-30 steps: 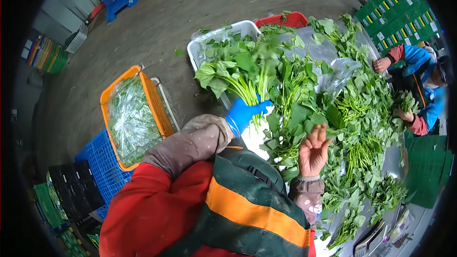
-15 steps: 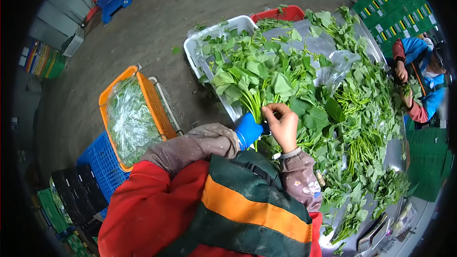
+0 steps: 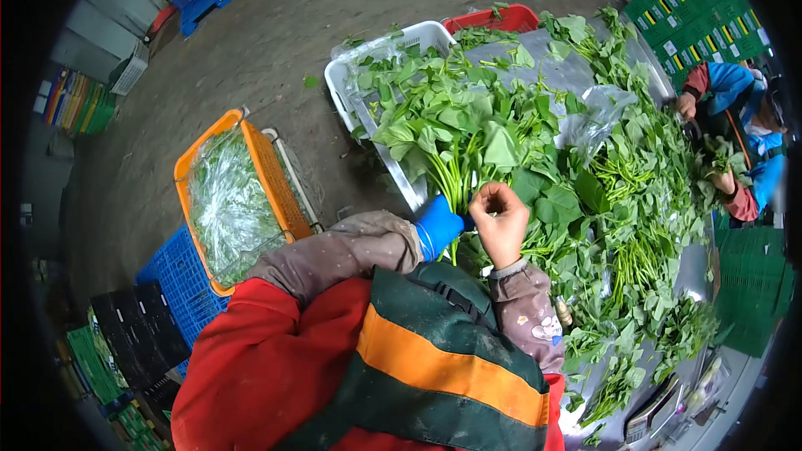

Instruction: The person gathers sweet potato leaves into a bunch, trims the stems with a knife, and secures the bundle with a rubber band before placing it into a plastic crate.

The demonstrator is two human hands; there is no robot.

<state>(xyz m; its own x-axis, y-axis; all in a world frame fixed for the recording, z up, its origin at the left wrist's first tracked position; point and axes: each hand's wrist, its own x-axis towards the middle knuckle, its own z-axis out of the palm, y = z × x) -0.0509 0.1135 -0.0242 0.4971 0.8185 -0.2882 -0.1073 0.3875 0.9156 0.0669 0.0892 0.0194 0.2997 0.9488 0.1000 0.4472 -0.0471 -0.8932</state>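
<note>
My left hand [image 3: 439, 227], in a blue glove, is closed round the stems of a bunch of leafy greens [image 3: 454, 169], leaves pointing away from me. Close beside the stems on the right is my bare right hand [image 3: 501, 224], its thumb and index finger curled together in a ring; whether anything small is between them cannot be made out. Loose greens [image 3: 631, 263] lie in heaps over the metal table [image 3: 535, 73], with a clear plastic bag [image 3: 603, 117] among them.
A white basket [image 3: 338, 88] and a red crate [image 3: 522, 18] adjoin the table's far end. An orange crate [image 3: 280, 188] of bagged greens stands left, above a blue crate [image 3: 175, 284]. At the right, a co-worker [image 3: 735, 88] holds greens near stacked green crates [image 3: 693, 12].
My right hand has shifted slightly right, off the stems, and its fingers have curled more. The co-worker's hands have moved apart. My left hand keeps its hold.
</note>
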